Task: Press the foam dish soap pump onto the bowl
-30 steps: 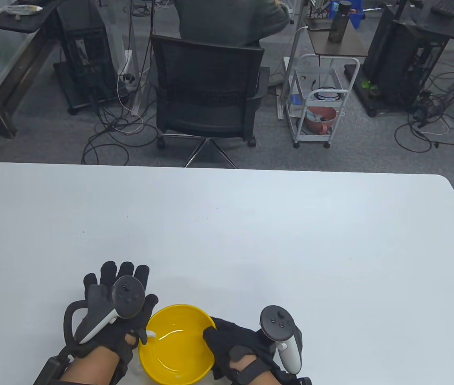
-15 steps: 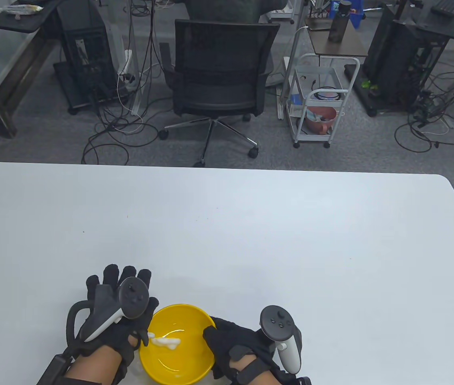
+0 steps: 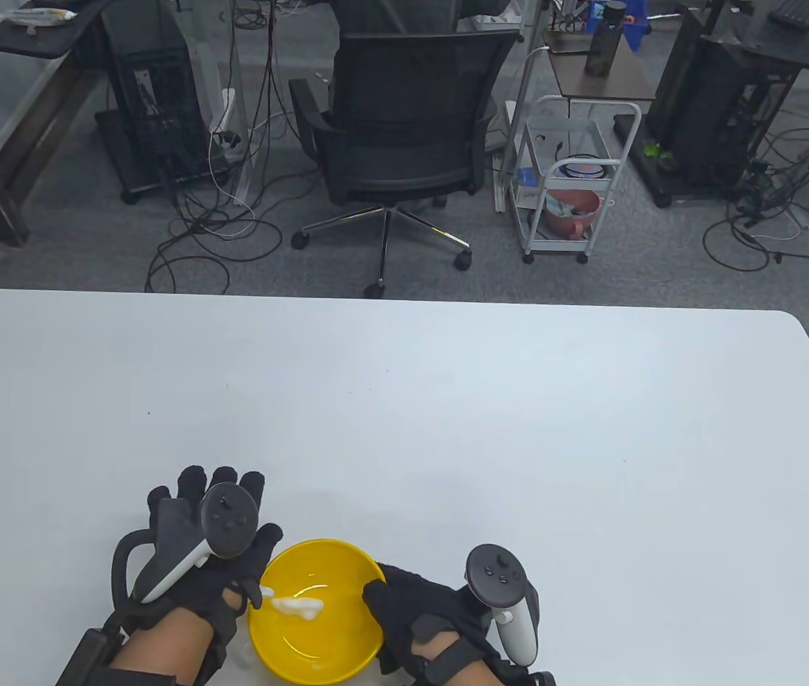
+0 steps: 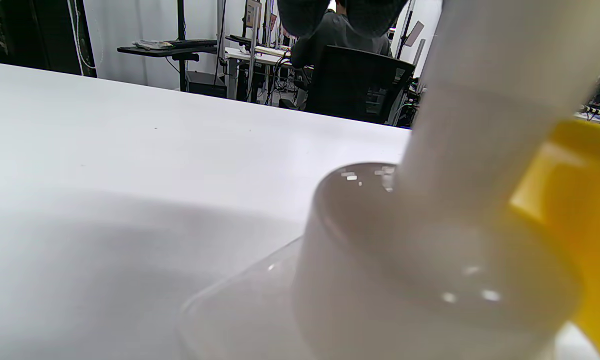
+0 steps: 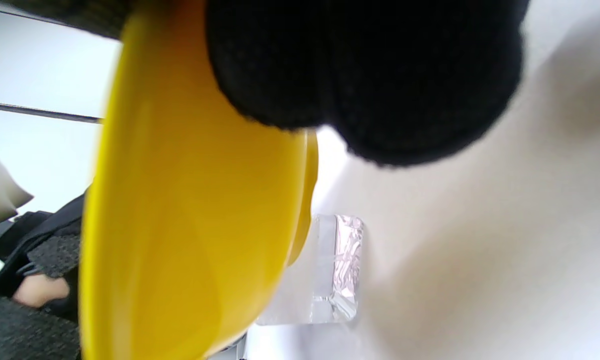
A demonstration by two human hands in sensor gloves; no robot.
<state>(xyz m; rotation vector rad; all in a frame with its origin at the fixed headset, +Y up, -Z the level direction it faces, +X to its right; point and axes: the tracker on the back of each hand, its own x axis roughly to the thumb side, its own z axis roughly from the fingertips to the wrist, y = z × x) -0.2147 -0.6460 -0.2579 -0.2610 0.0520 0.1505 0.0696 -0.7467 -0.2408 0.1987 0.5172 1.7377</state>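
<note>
A yellow bowl sits at the table's near edge, with a strip of white foam lying inside it. The foam soap bottle stands at the bowl's left, mostly hidden under my left hand. Its white nozzle reaches over the bowl's rim. My left hand rests flat on the pump head with fingers spread. The left wrist view shows the white pump neck, the clear bottle shoulder and the bowl. My right hand grips the bowl's right rim, thumb inside. The right wrist view shows its fingers on the bowl.
The white table stretches far ahead and to the right of the bowl. An office chair and a white cart stand on the floor beyond the table's far edge.
Foam has come out of the nozzle into the bowl. My left hand dipped on the pump and has risen slightly. The chair behind the table rolled away.
</note>
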